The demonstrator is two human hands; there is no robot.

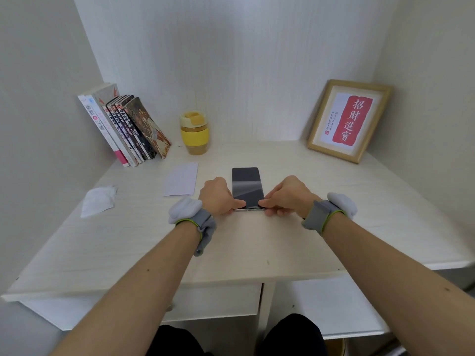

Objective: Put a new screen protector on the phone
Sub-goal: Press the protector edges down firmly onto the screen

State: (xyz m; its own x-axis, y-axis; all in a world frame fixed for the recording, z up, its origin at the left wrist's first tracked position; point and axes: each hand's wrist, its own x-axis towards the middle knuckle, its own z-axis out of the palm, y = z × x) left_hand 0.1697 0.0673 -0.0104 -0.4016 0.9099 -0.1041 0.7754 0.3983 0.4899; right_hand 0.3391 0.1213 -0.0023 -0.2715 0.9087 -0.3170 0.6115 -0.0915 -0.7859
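A dark phone (247,183) lies flat, screen up, in the middle of the white desk (321,227), its short end toward me. My left hand (218,197) pinches the near left corner, thumb on the glass and fingers curled beside the edge. My right hand (288,195) pinches the near right corner the same way. Both thumbs point at each other across the near end of the screen. Whether a protector sheet lies on the glass I cannot tell.
A white paper sleeve (181,182) lies left of the phone, and a crumpled white wipe packet (99,200) farther left. A row of books (126,129), a yellow cup (194,132) and a framed picture (349,120) stand along the back wall.
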